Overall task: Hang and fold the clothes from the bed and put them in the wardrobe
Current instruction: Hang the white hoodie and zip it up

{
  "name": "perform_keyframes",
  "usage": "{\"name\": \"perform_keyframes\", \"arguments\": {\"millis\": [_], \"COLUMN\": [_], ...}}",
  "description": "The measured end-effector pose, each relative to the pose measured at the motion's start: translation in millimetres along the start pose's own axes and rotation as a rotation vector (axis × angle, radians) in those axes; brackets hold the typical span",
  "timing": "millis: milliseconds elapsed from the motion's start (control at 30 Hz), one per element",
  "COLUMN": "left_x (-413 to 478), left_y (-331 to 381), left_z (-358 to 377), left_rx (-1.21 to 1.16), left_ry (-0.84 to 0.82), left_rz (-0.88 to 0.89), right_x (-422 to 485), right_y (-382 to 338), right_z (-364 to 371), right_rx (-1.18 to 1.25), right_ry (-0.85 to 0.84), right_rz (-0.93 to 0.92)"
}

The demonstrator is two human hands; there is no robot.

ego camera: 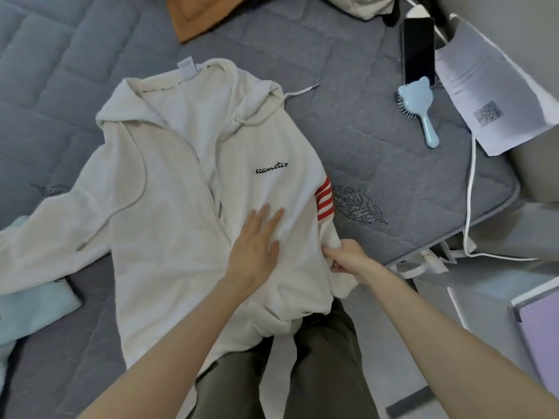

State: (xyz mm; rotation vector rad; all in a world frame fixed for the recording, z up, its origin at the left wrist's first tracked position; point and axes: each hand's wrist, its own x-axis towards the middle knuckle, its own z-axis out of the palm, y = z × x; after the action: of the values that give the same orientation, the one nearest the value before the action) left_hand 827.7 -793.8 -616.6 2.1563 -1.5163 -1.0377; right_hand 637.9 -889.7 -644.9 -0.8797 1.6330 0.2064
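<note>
A white zip hoodie (169, 189) lies face up on the grey quilted bed (378, 152), hood toward the far side, one sleeve spread out to the left. Its other sleeve, with red stripes, is folded in at the right edge. My left hand (255, 246) lies flat with straight fingers on the hoodie's front, below the black chest lettering. My right hand (348, 258) grips the bunched sleeve fabric at the hoodie's right edge, near the bed's front corner. The hoodie's hem hangs over the bed edge against my legs.
A light blue garment (30, 306) lies at the bed's left under the spread sleeve. An orange-brown cloth (193, 16) sits at the far edge. A blue hairbrush (419, 110), a black phone (419, 49), printed paper (484, 86) and a white cable (470, 192) occupy the right side.
</note>
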Motion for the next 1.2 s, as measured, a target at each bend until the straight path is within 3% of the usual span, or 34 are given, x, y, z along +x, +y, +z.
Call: {"name": "perform_keyframes", "arguments": {"millis": [67,167,267,367,433,600,700,900,1200], "left_x": [11.7,23.3,30.4,38.1,42.7,46.9,48.8,61.5,107.2], "left_y": [12.2,26.9,34.8,42.8,47.0,54.0,56.7,38.1,-14.3], "left_z": [8.4,14.6,15.8,17.1,18.8,19.9,12.9,-17.4,-60.2], "left_rx": [-0.007,-0.031,0.097,0.165,0.165,0.026,-0.093,-0.298,-0.403], "left_ry": [-0.112,-0.22,-0.329,-0.347,-0.318,-0.162,0.047,0.308,0.476], "left_rz": [-0.062,-0.261,-0.365,-0.412,-0.453,-0.569,-0.606,-0.669,-0.634], "right_x": [-12.2,-40.0,-65.8,-71.8,-63.8,-36.4,-29.2,-10.1,26.0], "right_y": [-7.8,-31.2,-67.4,-93.1,-96.7,-77.8,-76.5,-113.5,-182.0], "right_z": [-13.9,-52.4,-107.7,-155.1,-173.4,-171.1,-147.2,-85.8,-1.6], "right_rx": [-0.067,-0.034,0.046,0.071,-0.024,-0.366,-0.381,-0.405,-0.435], "right_ry": [0.056,0.398,0.715,0.9,0.865,0.567,0.398,0.153,-0.01], "right_rz": [-0.126,-0.361,-0.46,-0.547,-0.557,-0.382,-0.503,-0.68,-0.726]}}
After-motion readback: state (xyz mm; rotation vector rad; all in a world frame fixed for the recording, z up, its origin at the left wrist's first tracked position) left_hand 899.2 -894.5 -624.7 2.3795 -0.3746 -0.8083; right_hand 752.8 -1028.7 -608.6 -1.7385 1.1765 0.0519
